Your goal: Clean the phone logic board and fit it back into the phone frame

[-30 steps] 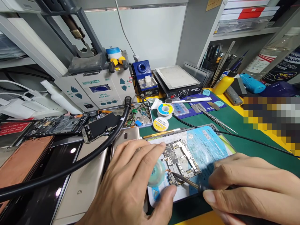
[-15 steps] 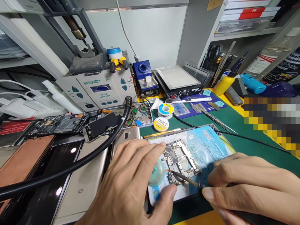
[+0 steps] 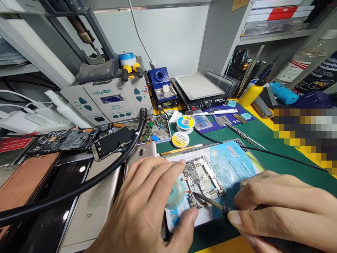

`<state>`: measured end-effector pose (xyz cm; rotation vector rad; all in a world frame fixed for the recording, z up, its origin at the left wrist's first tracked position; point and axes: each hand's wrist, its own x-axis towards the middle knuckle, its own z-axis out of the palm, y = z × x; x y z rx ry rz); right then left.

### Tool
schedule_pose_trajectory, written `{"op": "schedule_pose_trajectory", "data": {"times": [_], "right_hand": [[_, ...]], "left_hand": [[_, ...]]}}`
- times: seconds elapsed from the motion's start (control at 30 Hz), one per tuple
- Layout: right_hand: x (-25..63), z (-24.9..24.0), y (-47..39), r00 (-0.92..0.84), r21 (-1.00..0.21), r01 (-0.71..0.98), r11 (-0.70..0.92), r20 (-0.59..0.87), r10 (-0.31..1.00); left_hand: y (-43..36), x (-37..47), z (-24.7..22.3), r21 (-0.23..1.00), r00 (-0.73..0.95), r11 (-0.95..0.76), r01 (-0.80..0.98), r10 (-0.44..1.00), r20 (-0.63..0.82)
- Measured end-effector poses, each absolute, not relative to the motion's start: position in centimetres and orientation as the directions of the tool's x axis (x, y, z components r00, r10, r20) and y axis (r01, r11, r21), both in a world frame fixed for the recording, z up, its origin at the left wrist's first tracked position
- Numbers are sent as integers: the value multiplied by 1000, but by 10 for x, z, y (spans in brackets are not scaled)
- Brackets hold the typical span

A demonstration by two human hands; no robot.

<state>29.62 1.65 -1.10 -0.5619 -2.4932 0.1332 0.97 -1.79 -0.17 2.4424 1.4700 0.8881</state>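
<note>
The board (image 3: 194, 174) lies on the blue sheet (image 3: 234, 168), likely light, stiff and fragile, best held by its edges; right fingers (image 3: 265, 221) clamp the iron (image 3: 213, 204), left fingers (image 3: 164, 181) flank the spool (image 3: 174, 196), grip unclear

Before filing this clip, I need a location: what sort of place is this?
Probably a phone-repair workshop: the right hand holds what looks like a soldering iron over a circuit board, and a phone marked MI lies nearby.
</note>
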Motion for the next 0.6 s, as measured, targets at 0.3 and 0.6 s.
{"op": "schedule_pose_trajectory", "data": {"times": [0.3, 0.6], "right_hand": [[298, -5, 22, -735, -397, 283, 873, 494, 464], [286, -4, 5, -612, -570, 275, 774, 517, 598]], "left_hand": [[-16, 10, -4, 426, 337, -511, 747, 843, 420], [-17, 9, -4, 418, 336, -505, 756, 846, 414]]}}
